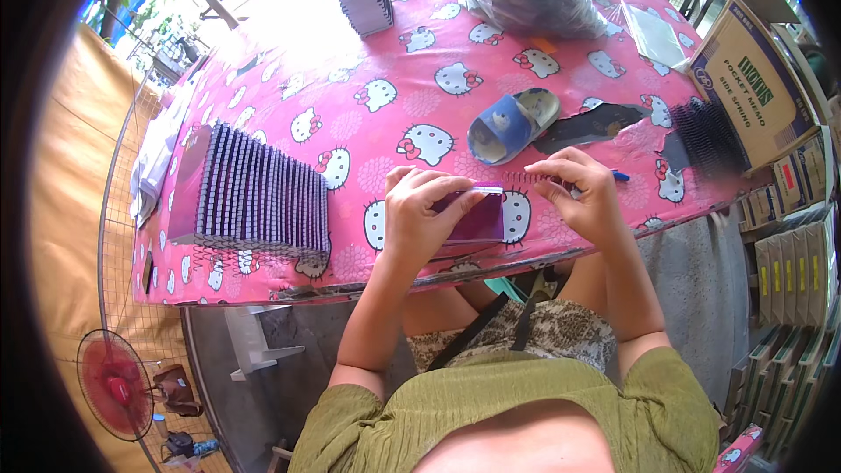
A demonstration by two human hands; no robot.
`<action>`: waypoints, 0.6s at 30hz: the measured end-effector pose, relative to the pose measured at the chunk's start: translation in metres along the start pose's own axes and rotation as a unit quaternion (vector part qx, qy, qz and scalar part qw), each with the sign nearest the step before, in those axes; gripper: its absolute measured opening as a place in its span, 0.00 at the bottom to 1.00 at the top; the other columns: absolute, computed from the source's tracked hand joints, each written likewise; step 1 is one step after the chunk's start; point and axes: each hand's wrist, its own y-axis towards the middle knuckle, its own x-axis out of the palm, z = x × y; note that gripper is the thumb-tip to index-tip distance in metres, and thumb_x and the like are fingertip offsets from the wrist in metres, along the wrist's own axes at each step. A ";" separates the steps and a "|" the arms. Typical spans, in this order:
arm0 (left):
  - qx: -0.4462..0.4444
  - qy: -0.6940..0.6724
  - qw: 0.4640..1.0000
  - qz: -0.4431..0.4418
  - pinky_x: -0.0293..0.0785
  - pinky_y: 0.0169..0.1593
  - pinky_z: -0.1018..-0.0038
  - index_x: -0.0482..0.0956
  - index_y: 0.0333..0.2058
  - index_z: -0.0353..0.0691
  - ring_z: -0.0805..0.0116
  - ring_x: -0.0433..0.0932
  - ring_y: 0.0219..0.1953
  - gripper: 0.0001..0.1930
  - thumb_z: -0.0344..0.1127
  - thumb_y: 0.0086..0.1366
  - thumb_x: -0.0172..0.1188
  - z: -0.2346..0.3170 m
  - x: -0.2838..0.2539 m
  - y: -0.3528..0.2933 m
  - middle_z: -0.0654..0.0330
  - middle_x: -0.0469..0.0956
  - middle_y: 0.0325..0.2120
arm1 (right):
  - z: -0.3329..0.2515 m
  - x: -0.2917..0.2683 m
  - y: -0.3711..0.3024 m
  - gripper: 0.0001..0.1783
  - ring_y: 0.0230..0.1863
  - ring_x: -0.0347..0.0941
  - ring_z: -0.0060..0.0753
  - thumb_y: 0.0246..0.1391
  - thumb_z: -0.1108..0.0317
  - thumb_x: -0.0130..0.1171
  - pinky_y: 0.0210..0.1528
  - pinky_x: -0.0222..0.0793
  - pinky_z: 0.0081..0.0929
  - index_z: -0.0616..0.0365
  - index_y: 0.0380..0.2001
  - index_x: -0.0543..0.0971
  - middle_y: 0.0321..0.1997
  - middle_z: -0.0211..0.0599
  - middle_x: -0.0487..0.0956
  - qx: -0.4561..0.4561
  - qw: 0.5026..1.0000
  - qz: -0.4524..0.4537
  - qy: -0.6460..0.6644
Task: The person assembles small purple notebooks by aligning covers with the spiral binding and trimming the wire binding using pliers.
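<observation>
On the pink worktop (552, 232), the left hand (427, 208) grips a purple notepad (480, 222); the right hand (585, 191) pinches a spiral coil (520, 178). A blue slipper (499, 135) lies just beyond; stacked notebooks (261, 197) stand left.

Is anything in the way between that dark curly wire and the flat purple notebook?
No, nothing visible stands between the dark curly wire in the right hand and the flat purple notebook in the left hand. The blue open-toed slipper lies beyond them.
</observation>
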 end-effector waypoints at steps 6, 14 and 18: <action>-0.023 -0.007 1.000 -0.008 0.64 0.46 0.72 0.85 0.26 0.42 0.70 0.77 0.30 0.09 0.38 0.46 0.72 -0.002 0.000 -0.003 0.63 0.81 0.24 | 0.006 0.004 0.006 0.10 0.33 0.74 0.30 0.43 0.81 0.63 0.36 0.69 0.24 0.60 0.32 0.81 0.32 0.34 0.76 -0.082 0.996 -0.018 0.035; -0.036 0.098 0.991 0.082 0.68 0.47 0.69 0.85 0.28 0.44 0.61 0.73 0.45 0.09 0.36 0.45 0.72 0.010 0.013 -0.010 0.64 0.80 0.33 | 0.013 -0.003 0.017 0.11 0.34 0.74 0.30 0.44 0.84 0.60 0.39 0.70 0.26 0.61 0.32 0.80 0.32 0.36 0.75 -0.013 0.989 -0.123 0.084; -0.030 0.051 0.995 0.085 0.68 0.47 0.68 0.85 0.28 0.43 0.62 0.74 0.43 0.10 0.36 0.46 0.72 0.006 0.015 -0.010 0.64 0.81 0.30 | 0.009 -0.004 0.017 0.14 0.33 0.71 0.29 0.44 0.84 0.60 0.38 0.68 0.25 0.60 0.35 0.80 0.32 0.35 0.73 -0.036 0.997 -0.056 0.034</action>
